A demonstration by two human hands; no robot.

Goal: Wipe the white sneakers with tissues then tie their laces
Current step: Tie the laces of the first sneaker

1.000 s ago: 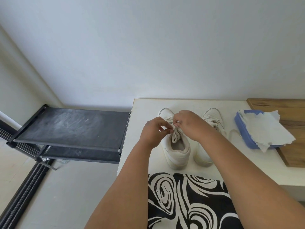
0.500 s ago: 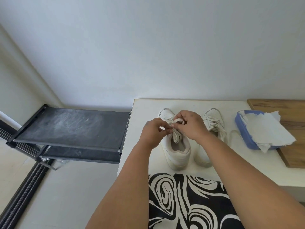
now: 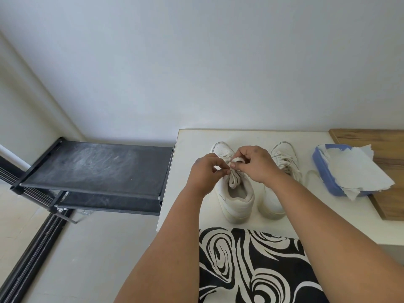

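Two white sneakers stand side by side on the white table (image 3: 192, 136), toes pointing away from me. Over the left sneaker (image 3: 237, 200) my left hand (image 3: 205, 171) and my right hand (image 3: 255, 164) meet, both pinching its cream laces (image 3: 234, 180). A loop of lace curls over my right fingers, and loose loops hang down over the tongue. The right sneaker (image 3: 284, 157) is partly hidden by my right forearm; its laces lie slack, one end trailing toward the tissues. A blue tissue pack (image 3: 323, 171) with white tissues (image 3: 358, 169) spilling out lies at the right.
A wooden board (image 3: 380, 141) lies under the tissue pack at the table's right end. A black metal shoe rack (image 3: 96, 169) stands left of the table, against the wall. Black-and-white patterned fabric (image 3: 251, 267) covers my lap below the table's near edge.
My right hand has lifted a lace loop up and back over the left sneaker's tongue. My left hand stays pinched at the same spot. The sneakers have not moved.
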